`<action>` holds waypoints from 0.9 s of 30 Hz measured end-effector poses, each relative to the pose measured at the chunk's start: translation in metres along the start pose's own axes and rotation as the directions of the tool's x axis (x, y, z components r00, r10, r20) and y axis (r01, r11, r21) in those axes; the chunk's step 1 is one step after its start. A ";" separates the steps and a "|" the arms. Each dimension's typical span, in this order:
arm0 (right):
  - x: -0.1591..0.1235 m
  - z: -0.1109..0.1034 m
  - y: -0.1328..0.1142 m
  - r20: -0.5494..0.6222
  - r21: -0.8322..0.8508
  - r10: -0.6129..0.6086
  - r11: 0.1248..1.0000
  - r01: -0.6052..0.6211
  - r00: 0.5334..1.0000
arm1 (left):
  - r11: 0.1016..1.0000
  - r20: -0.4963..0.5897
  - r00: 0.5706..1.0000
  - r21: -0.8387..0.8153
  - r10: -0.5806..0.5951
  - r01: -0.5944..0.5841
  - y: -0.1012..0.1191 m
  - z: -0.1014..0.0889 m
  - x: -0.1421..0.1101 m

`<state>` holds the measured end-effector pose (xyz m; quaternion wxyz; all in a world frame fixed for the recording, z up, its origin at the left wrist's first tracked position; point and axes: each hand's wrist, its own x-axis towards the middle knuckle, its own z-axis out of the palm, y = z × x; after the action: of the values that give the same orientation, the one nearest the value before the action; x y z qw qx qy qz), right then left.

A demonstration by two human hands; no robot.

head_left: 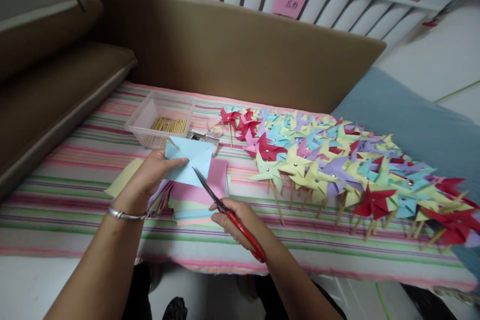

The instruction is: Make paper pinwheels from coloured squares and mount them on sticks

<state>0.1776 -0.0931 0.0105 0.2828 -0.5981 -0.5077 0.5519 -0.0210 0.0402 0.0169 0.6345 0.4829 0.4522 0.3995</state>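
Pinwheels [337, 172] lie massed, assembled; a paper stack [219, 175] remains. Left hand [157, 170] pinches a blue paper square [197, 152], apparently part-slit; right hand [245, 216] grips red-handled scissors [234, 220].

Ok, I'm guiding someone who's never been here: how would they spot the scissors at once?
Start at the striped cloth, then find the coloured paper stack on its near side. Beside it, the right hand holds the scissors, tips angled toward the light-blue paper in the left hand. Slim dark blades and a long red handle set them apart from the paper around them.
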 end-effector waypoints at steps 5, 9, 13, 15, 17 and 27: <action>0.001 0.001 0.002 -0.016 0.002 0.001 1.000 -0.001 1.000 | 0.999 -0.010 1.000 -0.034 0.002 -0.002 0.001 0.002 -0.001; 0.000 0.001 0.002 -0.012 -0.009 0.012 1.000 -0.012 1.000 | 0.999 0.000 1.000 -0.049 -0.015 0.015 0.004 0.003 -0.002; 0.000 0.001 0.001 0.003 -0.019 0.040 0.999 -0.040 0.999 | 0.998 0.015 0.999 -0.046 -0.032 0.033 0.005 0.001 -0.002; 0.001 0.002 0.001 0.003 -0.017 0.052 0.998 -0.052 0.999 | 0.998 0.013 0.999 -0.048 -0.038 0.039 0.005 0.001 -0.002; 0.002 0.002 0.002 0.002 -0.012 0.048 0.999 -0.048 0.999 | 0.998 0.006 0.999 -0.046 -0.039 0.039 0.006 0.001 -0.002; 0.004 0.005 0.005 -0.017 -0.001 0.025 1.000 -0.025 1.000 | 0.999 -0.011 1.000 -0.038 -0.028 0.028 0.006 0.002 -0.003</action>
<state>0.1734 -0.0920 0.0031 0.2800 -0.6090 -0.4981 0.5500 -0.0203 0.0380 0.0237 0.6465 0.4622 0.4550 0.4018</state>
